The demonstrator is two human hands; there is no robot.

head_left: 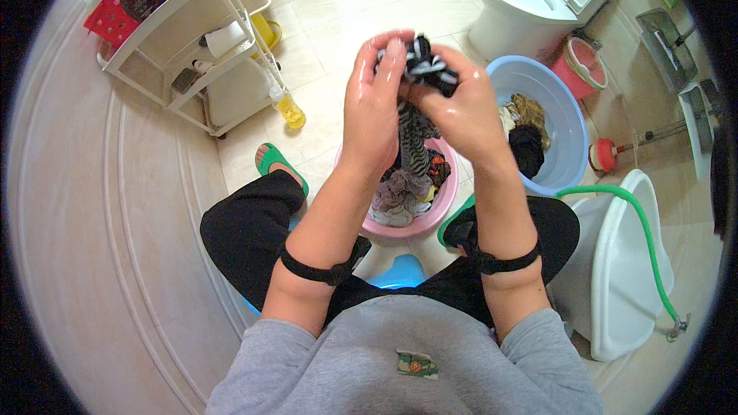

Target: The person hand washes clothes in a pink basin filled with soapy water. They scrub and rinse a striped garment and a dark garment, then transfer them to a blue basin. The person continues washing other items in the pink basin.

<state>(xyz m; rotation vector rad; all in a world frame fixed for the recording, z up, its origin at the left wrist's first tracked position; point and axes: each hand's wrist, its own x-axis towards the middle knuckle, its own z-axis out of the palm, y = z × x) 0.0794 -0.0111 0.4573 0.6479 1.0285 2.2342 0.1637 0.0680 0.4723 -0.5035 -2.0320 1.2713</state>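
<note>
Both hands are raised above a pink basin [403, 230], closed on a wet, bunched black-and-white striped garment [417, 138]. My left hand [373, 100] wraps round its left side with the thumb pointing up. From the right, my right hand [465, 107] grips the same bundle, and its fingers are partly hidden by the cloth. The garment's striped lower end hangs between the wrists into the basin. Heaped clothes [400, 192] in grey-mauve, black, orange and white lie there. The skin of both hands looks wet and shiny.
To the right, a light blue basin [567, 146] holds black, brown and cream clothes. Beyond it are a toilet [511, 0] and a pink bucket [576, 73]. A green hose [642, 223] crosses a white tub [615, 284]. At left stand a white shelf cart [165, 50] and a yellow-liquid bottle [290, 110].
</note>
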